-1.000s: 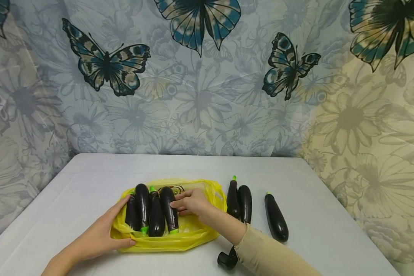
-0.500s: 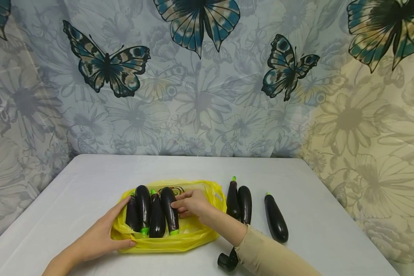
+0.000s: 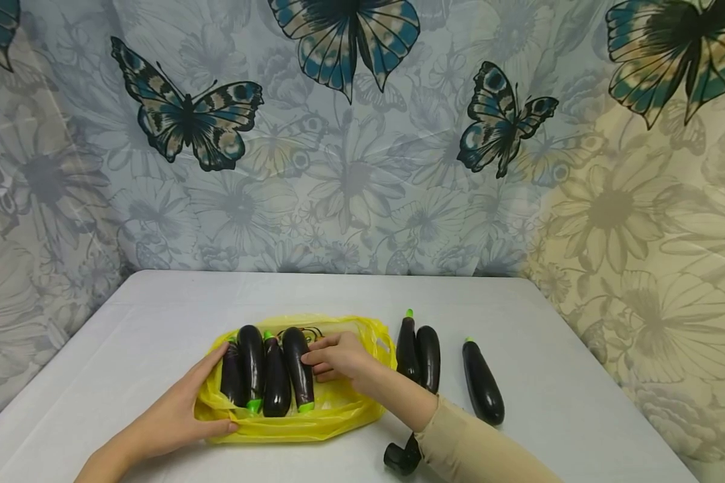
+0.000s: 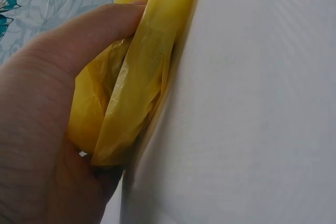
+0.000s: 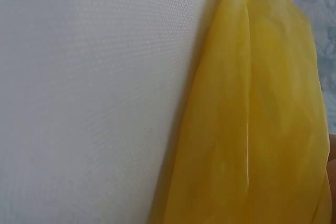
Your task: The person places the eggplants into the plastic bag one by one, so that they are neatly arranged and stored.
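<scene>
Several dark eggplants (image 3: 276, 379) lie side by side in the mouth of a yellow plastic bag (image 3: 302, 429) in the head view. At the bag's left end, my left hand (image 3: 178, 409) holds it with thumb in front and fingers behind. The left wrist view shows my left thumb (image 4: 100, 30) against the yellow plastic. My right hand (image 3: 341, 362) reaches over the bag, and its fingertips touch the right side of the rightmost eggplant (image 3: 297, 369) inside. Yellow plastic fills much of the right wrist view, hiding most of the right hand there.
Right of the bag, two eggplants (image 3: 428, 355) lie close together, partly behind the right forearm. Another eggplant (image 3: 483, 384) lies farther right. A black cylindrical object (image 3: 401, 458) shows beneath the sleeve. The white table (image 3: 175, 302) ends at a butterfly-patterned backdrop (image 3: 362, 168).
Hardly anything differs. The right hand and the eggplant it touches sit very slightly farther right; the left hand keeps its place on the bag.
</scene>
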Available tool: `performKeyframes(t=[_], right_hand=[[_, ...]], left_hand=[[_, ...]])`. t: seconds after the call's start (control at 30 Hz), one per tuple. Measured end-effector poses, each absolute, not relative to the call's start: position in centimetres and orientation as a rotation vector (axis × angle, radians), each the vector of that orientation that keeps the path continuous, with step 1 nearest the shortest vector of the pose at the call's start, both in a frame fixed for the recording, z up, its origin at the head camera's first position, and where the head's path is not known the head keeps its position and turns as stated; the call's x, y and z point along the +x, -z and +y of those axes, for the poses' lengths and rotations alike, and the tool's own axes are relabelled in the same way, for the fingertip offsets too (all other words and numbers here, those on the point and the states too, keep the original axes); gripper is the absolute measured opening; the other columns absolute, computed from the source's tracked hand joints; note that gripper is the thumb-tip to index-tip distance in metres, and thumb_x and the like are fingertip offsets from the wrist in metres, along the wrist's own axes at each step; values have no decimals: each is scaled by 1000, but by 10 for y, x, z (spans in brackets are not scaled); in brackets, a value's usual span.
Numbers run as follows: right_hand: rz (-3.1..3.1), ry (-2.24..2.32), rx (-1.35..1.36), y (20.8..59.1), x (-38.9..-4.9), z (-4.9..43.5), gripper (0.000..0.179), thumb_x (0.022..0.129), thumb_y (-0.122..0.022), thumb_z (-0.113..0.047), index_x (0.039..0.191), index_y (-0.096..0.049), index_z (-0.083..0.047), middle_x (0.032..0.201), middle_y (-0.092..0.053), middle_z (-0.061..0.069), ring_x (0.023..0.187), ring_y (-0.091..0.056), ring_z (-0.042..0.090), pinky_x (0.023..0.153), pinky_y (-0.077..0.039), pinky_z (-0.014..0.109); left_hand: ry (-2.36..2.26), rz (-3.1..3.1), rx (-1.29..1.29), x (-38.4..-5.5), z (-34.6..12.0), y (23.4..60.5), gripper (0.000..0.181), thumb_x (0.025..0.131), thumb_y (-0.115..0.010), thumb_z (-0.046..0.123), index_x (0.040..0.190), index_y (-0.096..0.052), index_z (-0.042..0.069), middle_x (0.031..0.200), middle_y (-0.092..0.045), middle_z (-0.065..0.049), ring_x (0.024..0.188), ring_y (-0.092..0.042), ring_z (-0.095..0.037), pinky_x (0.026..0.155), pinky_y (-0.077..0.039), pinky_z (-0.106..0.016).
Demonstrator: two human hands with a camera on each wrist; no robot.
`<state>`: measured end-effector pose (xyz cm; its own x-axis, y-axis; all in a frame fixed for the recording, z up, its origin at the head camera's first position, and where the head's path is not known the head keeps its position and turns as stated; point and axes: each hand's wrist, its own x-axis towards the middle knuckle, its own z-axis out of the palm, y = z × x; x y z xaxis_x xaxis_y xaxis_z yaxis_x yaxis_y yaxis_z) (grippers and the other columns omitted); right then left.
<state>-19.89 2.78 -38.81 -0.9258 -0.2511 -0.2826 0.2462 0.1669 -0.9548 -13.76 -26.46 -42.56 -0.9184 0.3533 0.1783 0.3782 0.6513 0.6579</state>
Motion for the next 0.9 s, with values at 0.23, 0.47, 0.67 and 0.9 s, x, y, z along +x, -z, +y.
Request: performKeyframes(t=[0.23, 0.47, 0.67, 0.9], right_hand=[[2031, 1820, 17, 385, -200, 35, 30, 85, -76, -8, 112, -68, 5, 93, -71, 11, 82, -68, 28, 75, -59, 39], [2005, 1860, -7, 374, -198, 50, 32, 88, -72, -7, 116, -66, 9, 109, -70, 17, 93, -68, 34, 80, -57, 40], [1994, 1892, -114, 358, -188, 77, 35, 90, -71, -10, 117, -61, 10, 116, -64, 17, 106, -61, 39, 86, -55, 41], [2054, 1912, -172, 343, -178, 123, 35, 89, -73, -13, 114, -63, 8, 110, -62, 17, 102, -62, 37, 87, -55, 41]], left_hand=[[1128, -2801, -642, -138, -264, 427, 117, 71, -85, 51, 159, -15, 21, 156, -24, -24, 137, -27, -49, 100, -28, -72], [1126, -2814, -633, -137, -264, 427, 115, 71, -85, 51, 159, -17, 21, 154, -26, -24, 136, -29, -49, 100, -28, -72], [1120, -2811, -635, -137, -263, 427, 114, 71, -85, 51, 159, -18, 20, 154, -27, -24, 136, -30, -49, 100, -29, -71], [1122, -2806, -639, -138, -264, 426, 114, 71, -85, 51, 159, -18, 21, 154, -28, -25, 135, -30, -50, 100, -28, -72]])
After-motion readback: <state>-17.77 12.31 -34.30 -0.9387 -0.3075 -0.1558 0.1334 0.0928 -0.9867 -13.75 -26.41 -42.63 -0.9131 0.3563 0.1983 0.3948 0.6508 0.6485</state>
